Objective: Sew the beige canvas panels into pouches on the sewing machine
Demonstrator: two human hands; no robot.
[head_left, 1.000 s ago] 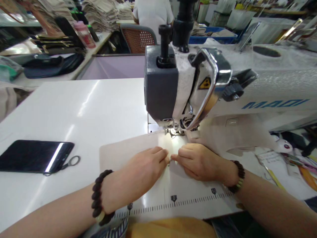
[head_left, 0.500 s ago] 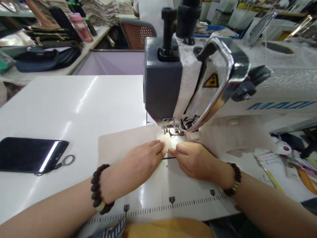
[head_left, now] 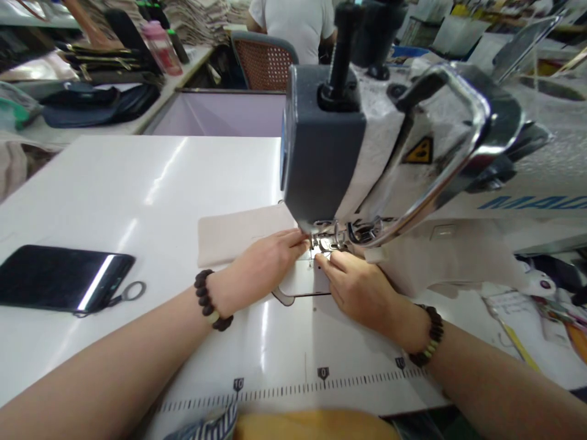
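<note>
A pale beige fabric piece (head_left: 233, 235) lies flat on the sewing machine's bed, its right end by the needle area. My left hand (head_left: 261, 266) rests on its front edge, fingers stretched toward the presser foot (head_left: 328, 244). My right hand (head_left: 367, 296) is just in front of the foot, fingers curled and the index fingertip low on the metal needle plate (head_left: 300, 280). Whatever is under its fingers is hidden. The sewing machine (head_left: 321, 140) stands over both hands. More beige fabric (head_left: 440, 256) lies under the machine arm, right of my right hand.
A black phone (head_left: 64, 278) with a ring strap (head_left: 134, 290) lies left on the white table (head_left: 114, 183). Small tools and a yellow-handled tool (head_left: 520, 347) are at right. A ruler scale (head_left: 284, 390) runs along the front edge. Behind, a person (head_left: 293, 27) is near a chair (head_left: 266, 61).
Both hands have moved forward toward the presser foot, and the fabric has shifted away from me with them. The metal plate in front of the foot is now uncovered. The view has shifted slightly.
</note>
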